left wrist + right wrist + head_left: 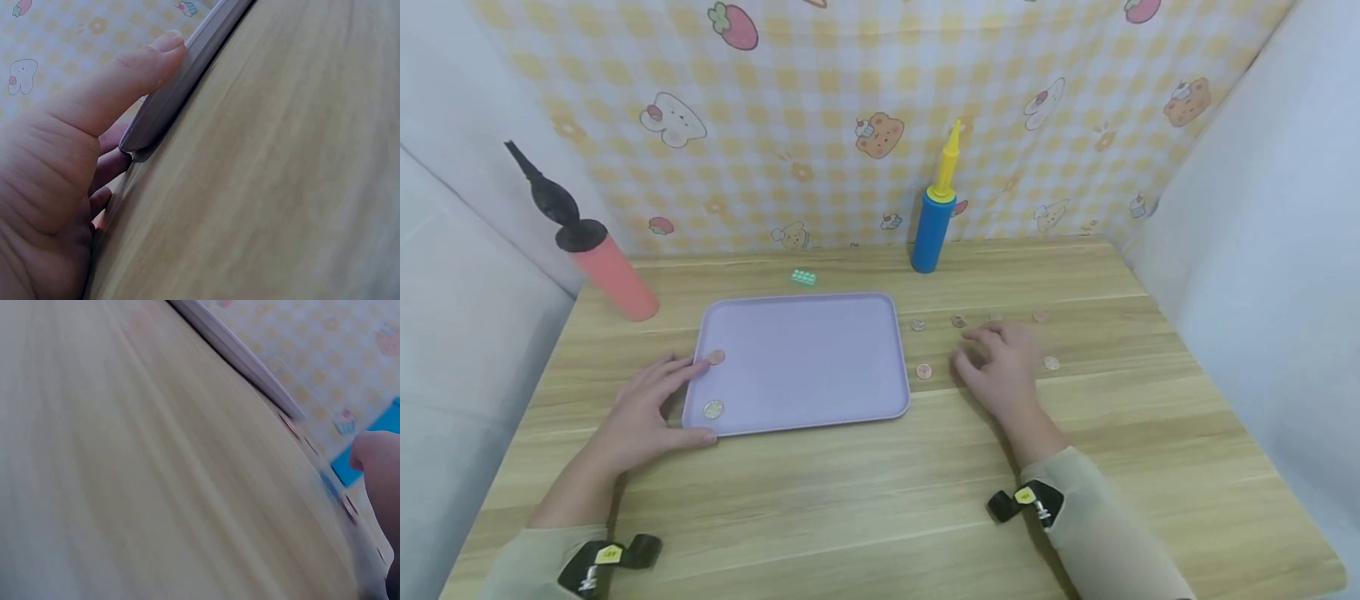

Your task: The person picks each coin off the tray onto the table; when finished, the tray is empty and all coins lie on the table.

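Note:
A lilac tray (805, 358) lies on the wooden table, its near left corner between the thumb and fingers of my left hand (643, 408). That thumb (140, 72) lies along the front edge, while the fingers reach the left rim. Inside the tray are a copper coin (716, 357) by my fingertips and a silver coin (713, 409) near the corner. To the right, my right hand (1003, 367) hovers low over the table with bent fingers, thumb and index apart. Around it lie several loose coins, among them a copper one (923, 371) and a silver one (1051, 363).
Behind the tray sits a small green toy brick (803, 277). A blue hand pump (931, 229) with a yellow nozzle stands at the back, and a red and black pump (617, 279) at the left. A checked cloth (820, 158) hangs behind the table (850, 517).

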The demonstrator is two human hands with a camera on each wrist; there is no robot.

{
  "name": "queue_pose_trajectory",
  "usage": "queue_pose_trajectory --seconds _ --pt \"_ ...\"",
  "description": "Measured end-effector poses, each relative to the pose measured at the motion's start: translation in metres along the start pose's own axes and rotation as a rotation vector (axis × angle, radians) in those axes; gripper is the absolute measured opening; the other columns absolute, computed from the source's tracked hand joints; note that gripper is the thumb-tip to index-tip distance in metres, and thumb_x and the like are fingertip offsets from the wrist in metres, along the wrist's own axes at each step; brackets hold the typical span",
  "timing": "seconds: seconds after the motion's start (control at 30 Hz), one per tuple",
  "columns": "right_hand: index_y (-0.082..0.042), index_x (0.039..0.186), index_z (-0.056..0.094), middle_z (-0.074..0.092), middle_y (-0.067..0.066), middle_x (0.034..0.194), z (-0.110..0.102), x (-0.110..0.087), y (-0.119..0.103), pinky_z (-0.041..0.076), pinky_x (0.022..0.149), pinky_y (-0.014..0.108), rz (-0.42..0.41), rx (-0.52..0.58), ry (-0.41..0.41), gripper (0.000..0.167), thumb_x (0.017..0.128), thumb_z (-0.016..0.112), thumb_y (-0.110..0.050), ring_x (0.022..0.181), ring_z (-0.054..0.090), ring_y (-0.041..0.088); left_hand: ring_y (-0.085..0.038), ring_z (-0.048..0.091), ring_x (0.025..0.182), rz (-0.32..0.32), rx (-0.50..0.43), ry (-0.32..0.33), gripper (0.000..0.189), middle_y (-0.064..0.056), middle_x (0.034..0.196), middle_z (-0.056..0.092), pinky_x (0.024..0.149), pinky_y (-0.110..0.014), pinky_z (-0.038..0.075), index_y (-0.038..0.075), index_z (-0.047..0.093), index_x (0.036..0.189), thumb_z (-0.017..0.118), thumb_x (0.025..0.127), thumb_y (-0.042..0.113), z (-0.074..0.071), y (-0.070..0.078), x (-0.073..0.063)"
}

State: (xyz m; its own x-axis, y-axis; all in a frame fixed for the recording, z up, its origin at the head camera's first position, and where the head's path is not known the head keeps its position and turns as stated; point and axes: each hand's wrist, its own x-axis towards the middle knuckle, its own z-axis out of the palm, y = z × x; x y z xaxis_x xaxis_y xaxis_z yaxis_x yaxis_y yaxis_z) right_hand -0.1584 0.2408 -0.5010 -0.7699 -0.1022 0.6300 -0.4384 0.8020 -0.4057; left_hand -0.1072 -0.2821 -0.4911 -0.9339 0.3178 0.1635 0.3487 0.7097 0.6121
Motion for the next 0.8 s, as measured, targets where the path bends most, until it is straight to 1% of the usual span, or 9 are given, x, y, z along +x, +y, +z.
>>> queue_pose_trajectory --seconds 0.13,0.27,0.37,0.47,0.57,0.7,0.8 --pt "-0.004 0.102 0.080 0.072 0.021 0.113 0.021 0.006 -0.023 0.040 0.100 0.060 -0.070 0.028 -0.016 0.029 0.082 0.082 -0.025 0.109 0.060 0.042 -0.060 0.026 0.150 -0.001 0.000 0.004 0.105 -0.028 0.158 0.048 0.111 -0.086 0.010 0.017 0.053 0.158 0.102 0.068 0.039 0.000 -0.001 -0.001" --pt "-0.007 0.101 0.082 0.072 0.017 0.111 0.040 0.011 -0.048 0.043 0.100 0.062 -0.142 0.021 -0.021 0.026 0.083 0.080 -0.027 0.108 0.061 0.039 -0.059 0.026 0.150 -0.003 0.005 0.003 0.105 -0.027 0.158 0.048 0.111 -0.086 0.011 0.016 0.054 0.158 0.102 0.068 0.040 -0.001 0.000 -0.001" --pt "-0.010 0.100 0.082 0.072 0.014 0.110 0.052 0.014 -0.069 0.042 0.099 0.061 -0.171 0.010 -0.040 0.023 0.085 0.079 -0.026 0.108 0.060 0.037 -0.059 0.026 0.150 -0.007 0.004 0.003 0.104 -0.027 0.158 0.048 0.110 -0.086 0.013 0.014 0.055 0.157 0.102 0.068 0.041 -0.001 0.001 -0.001" --pt "-0.012 0.100 0.083 0.071 0.012 0.112 0.061 0.016 -0.088 0.042 0.095 0.057 -0.184 0.000 -0.062 0.020 0.087 0.078 -0.026 0.109 0.058 0.035 -0.057 0.027 0.150 -0.011 0.005 0.003 0.103 -0.028 0.158 0.048 0.110 -0.086 0.013 0.011 0.056 0.155 0.101 0.068 0.041 -0.001 0.001 -0.001" --pt "-0.015 0.101 0.082 0.070 0.010 0.113 0.069 0.018 -0.107 0.044 0.098 0.055 -0.208 -0.027 -0.084 0.018 0.088 0.077 -0.026 0.112 0.058 0.034 -0.057 0.027 0.151 -0.011 0.006 0.002 0.103 -0.027 0.158 0.048 0.110 -0.086 0.013 0.011 0.056 0.155 0.101 0.068 0.042 -0.001 0.001 -0.001" --pt "-0.018 0.104 0.082 0.071 0.007 0.113 0.078 0.021 -0.127 0.046 0.099 0.052 -0.251 -0.055 -0.120 0.018 0.091 0.074 -0.027 0.114 0.060 0.031 -0.057 0.026 0.151 -0.017 0.003 -0.001 0.103 -0.027 0.159 0.047 0.111 -0.085 0.013 0.012 0.056 0.155 0.101 0.068 0.042 -0.001 0.000 -0.001" --pt "-0.019 0.106 0.082 0.071 0.004 0.112 0.085 0.022 -0.139 0.048 0.097 0.049 -0.274 -0.059 -0.143 0.020 0.092 0.073 -0.028 0.113 0.061 0.028 -0.057 0.025 0.151 -0.017 0.002 -0.001 0.104 -0.027 0.159 0.047 0.111 -0.085 0.012 0.012 0.055 0.156 0.102 0.068 0.043 -0.002 0.000 -0.001"
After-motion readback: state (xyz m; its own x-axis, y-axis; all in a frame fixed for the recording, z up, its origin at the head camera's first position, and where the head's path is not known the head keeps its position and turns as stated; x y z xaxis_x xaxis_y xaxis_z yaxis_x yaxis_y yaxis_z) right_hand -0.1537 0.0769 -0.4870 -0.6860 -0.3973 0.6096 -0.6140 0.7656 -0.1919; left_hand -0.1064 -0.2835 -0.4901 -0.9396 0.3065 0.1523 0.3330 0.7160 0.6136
